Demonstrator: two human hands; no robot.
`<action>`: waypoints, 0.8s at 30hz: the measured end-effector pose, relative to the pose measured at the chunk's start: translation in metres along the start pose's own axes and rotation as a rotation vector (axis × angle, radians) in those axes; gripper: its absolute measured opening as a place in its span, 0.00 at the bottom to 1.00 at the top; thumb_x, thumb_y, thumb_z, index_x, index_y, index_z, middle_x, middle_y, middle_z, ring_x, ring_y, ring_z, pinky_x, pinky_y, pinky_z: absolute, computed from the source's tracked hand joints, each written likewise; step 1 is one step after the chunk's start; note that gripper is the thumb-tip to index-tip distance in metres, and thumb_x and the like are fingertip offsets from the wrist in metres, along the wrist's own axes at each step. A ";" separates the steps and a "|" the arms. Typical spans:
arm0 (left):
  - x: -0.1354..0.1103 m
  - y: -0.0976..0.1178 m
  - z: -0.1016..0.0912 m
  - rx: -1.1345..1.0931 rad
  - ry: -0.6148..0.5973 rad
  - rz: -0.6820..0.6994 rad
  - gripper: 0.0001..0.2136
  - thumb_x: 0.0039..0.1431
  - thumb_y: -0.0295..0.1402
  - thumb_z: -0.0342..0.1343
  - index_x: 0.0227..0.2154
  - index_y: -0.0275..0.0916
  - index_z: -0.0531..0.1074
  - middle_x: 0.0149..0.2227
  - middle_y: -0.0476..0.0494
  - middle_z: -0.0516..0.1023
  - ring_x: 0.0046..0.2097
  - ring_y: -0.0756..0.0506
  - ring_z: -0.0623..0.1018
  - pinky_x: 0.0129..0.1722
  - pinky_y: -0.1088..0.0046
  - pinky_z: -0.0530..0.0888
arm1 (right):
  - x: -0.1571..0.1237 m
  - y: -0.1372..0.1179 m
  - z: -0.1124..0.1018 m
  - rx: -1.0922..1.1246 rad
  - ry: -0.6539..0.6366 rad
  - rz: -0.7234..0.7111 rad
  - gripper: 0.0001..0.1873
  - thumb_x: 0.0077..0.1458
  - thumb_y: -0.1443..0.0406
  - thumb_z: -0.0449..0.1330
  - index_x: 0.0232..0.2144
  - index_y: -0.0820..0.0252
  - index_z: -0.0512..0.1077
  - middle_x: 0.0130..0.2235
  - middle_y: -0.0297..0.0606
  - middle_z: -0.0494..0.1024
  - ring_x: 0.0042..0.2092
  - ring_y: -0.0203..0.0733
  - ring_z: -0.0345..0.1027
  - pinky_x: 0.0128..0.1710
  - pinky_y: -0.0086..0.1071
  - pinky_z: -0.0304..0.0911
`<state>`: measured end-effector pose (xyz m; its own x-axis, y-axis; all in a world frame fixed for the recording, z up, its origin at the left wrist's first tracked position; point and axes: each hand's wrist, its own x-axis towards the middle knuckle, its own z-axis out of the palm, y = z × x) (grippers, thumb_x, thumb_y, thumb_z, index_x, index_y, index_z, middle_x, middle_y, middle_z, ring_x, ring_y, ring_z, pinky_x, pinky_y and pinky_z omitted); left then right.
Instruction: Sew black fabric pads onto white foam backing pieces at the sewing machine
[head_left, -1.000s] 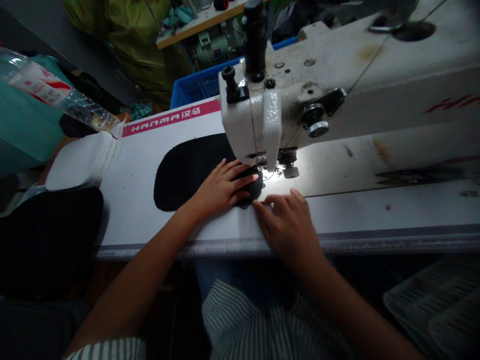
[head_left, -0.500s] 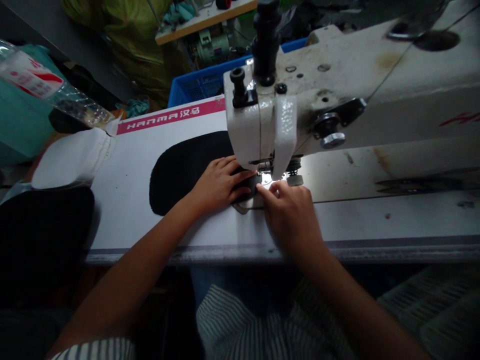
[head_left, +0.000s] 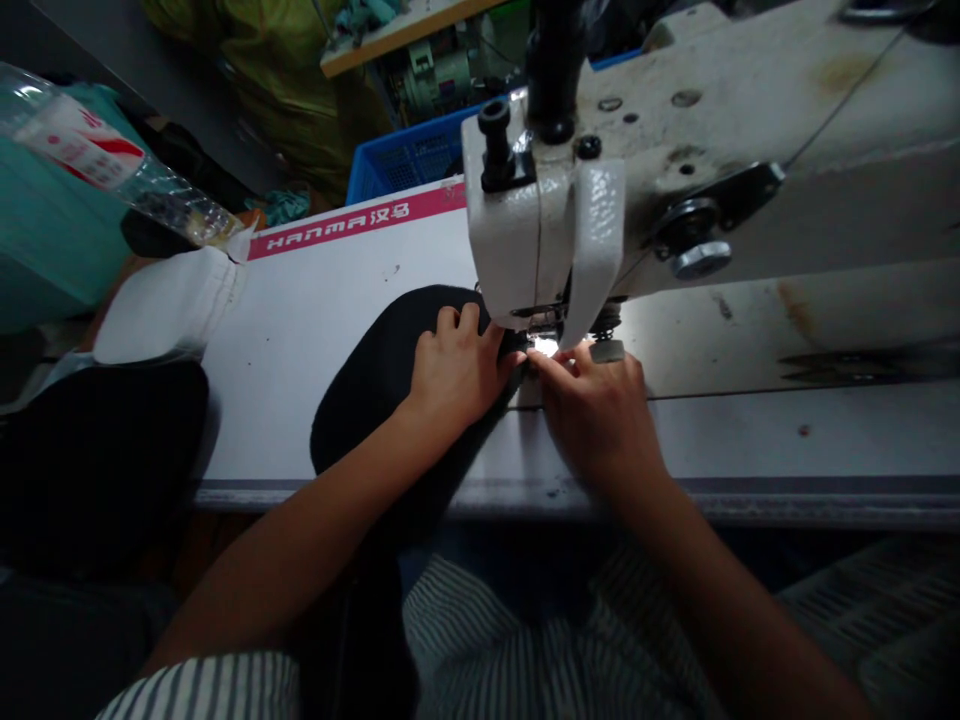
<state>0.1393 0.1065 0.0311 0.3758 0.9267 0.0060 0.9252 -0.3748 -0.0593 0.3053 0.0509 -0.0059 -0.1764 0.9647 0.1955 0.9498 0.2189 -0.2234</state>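
Observation:
A black fabric piece [head_left: 367,380] with a rounded end lies on the sewing machine bed, and its narrow part runs under the head of the sewing machine [head_left: 506,240]. On top of it rests my left hand [head_left: 454,370], fingers bent and gripping the cloth, thumb stretched toward the lit needle area. Just right of the needle, my right hand [head_left: 600,410] is closed, its thumb and forefinger pinching the fabric's edge. The fingertips of both hands nearly meet there. The needle itself is hidden behind the machine head and fingers.
Dark scissors-like snips [head_left: 840,365] lie on the bed at right. White padded pieces [head_left: 161,305] and another black piece [head_left: 105,450] are at left, near a clear plastic bottle [head_left: 127,165]. A blue crate [head_left: 405,155] stands behind the table.
The black piece has turned, its rounded end swinging toward me and over the table's front edge. My left hand's fingers went from flat to bent. The view shifted slightly.

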 end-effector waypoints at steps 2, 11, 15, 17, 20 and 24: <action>0.001 -0.002 -0.003 0.014 -0.031 -0.033 0.22 0.67 0.51 0.55 0.54 0.40 0.74 0.52 0.31 0.75 0.54 0.30 0.73 0.42 0.58 0.78 | 0.000 0.000 0.000 0.003 -0.003 0.005 0.18 0.69 0.65 0.54 0.56 0.50 0.76 0.42 0.44 0.76 0.42 0.50 0.61 0.45 0.44 0.52; -0.004 -0.064 0.009 -0.165 -0.151 0.570 0.30 0.69 0.48 0.57 0.68 0.41 0.62 0.69 0.35 0.65 0.71 0.33 0.61 0.70 0.49 0.60 | -0.002 0.002 0.003 0.048 0.025 -0.038 0.18 0.67 0.67 0.55 0.54 0.50 0.78 0.42 0.43 0.77 0.42 0.48 0.61 0.49 0.45 0.52; -0.015 -0.043 0.011 -0.139 -0.111 0.387 0.31 0.69 0.51 0.55 0.67 0.40 0.63 0.69 0.32 0.64 0.71 0.31 0.60 0.68 0.45 0.61 | 0.000 0.002 0.003 0.024 0.028 0.000 0.17 0.68 0.66 0.55 0.54 0.49 0.77 0.41 0.44 0.76 0.43 0.49 0.61 0.47 0.44 0.52; -0.011 -0.031 0.010 -0.123 -0.102 0.308 0.30 0.69 0.52 0.53 0.66 0.39 0.65 0.69 0.32 0.65 0.70 0.29 0.62 0.66 0.44 0.64 | 0.001 0.002 0.003 0.013 0.027 0.004 0.17 0.68 0.65 0.55 0.55 0.49 0.77 0.41 0.43 0.76 0.42 0.49 0.61 0.46 0.43 0.52; 0.001 -0.026 0.008 -0.103 -0.087 0.220 0.29 0.70 0.52 0.52 0.65 0.38 0.66 0.68 0.31 0.65 0.69 0.29 0.63 0.64 0.45 0.67 | -0.002 0.003 0.004 0.007 0.053 -0.013 0.17 0.69 0.63 0.55 0.54 0.49 0.77 0.40 0.42 0.75 0.41 0.48 0.60 0.43 0.42 0.50; -0.010 -0.028 -0.003 -0.098 -0.042 0.178 0.25 0.71 0.42 0.54 0.65 0.35 0.66 0.69 0.30 0.64 0.70 0.31 0.63 0.66 0.47 0.66 | -0.004 0.003 0.007 0.006 0.083 -0.022 0.17 0.68 0.64 0.54 0.53 0.50 0.78 0.39 0.42 0.75 0.39 0.47 0.58 0.42 0.41 0.48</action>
<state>0.1096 0.1081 0.0358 0.5332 0.8452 -0.0377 0.8459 -0.5317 0.0416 0.3076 0.0487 -0.0137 -0.1748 0.9444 0.2786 0.9445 0.2407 -0.2235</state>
